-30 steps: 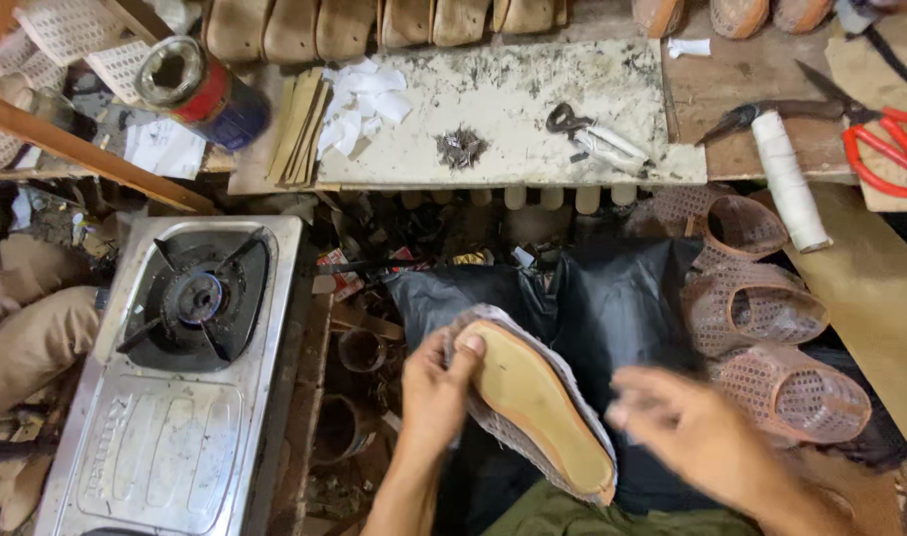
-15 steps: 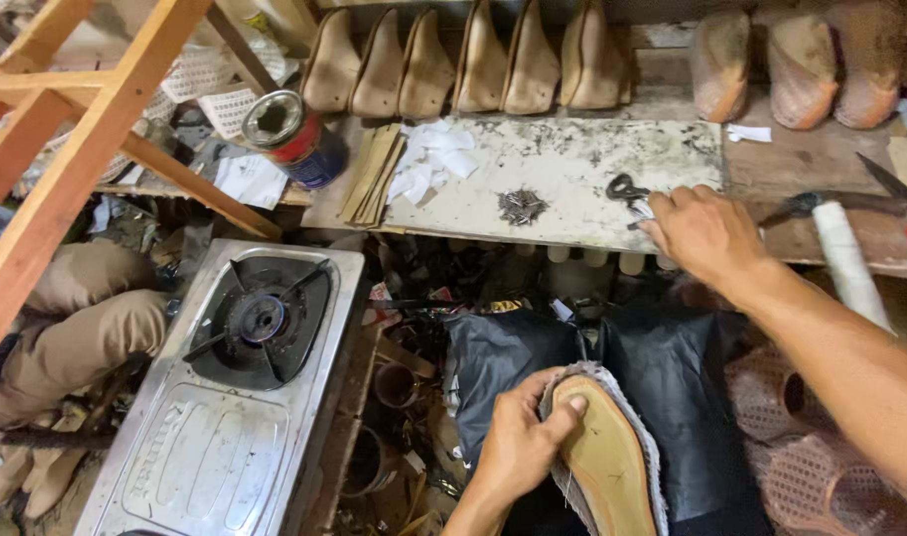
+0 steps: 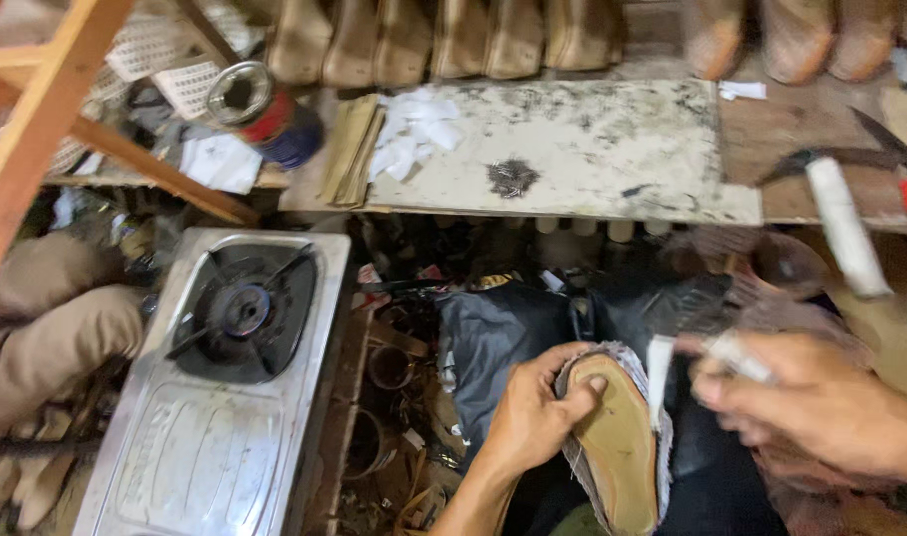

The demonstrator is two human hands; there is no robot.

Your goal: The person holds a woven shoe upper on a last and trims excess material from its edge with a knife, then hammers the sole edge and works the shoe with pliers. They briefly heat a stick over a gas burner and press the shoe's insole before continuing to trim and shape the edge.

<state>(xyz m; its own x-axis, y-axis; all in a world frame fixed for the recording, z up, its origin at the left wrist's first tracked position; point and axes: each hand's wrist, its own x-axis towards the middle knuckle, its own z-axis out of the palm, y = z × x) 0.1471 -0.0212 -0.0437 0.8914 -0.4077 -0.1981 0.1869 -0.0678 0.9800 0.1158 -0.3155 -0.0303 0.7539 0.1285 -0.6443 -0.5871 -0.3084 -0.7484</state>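
Tan shoe sole (image 3: pixel 617 452) in left hand's (image 3: pixel 533 412) grip; blurred right hand (image 3: pixel 821 402) clutches pliers (image 3: pixel 706 342).

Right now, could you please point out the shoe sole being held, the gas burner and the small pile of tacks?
shoe sole (image 3: pixel 617 452), head view, middle of its tan face.
gas burner (image 3: pixel 243 310), head view, centre ring.
pile of tacks (image 3: pixel 513 177), head view, heap's middle.

I count one stove (image 3: pixel 220 397) with one burner (image 3: pixel 240 310), one can (image 3: pixel 265 114) at upper left, one nail pile (image 3: pixel 513 177), and one shoe (image 3: pixel 617 447) between my two hands.
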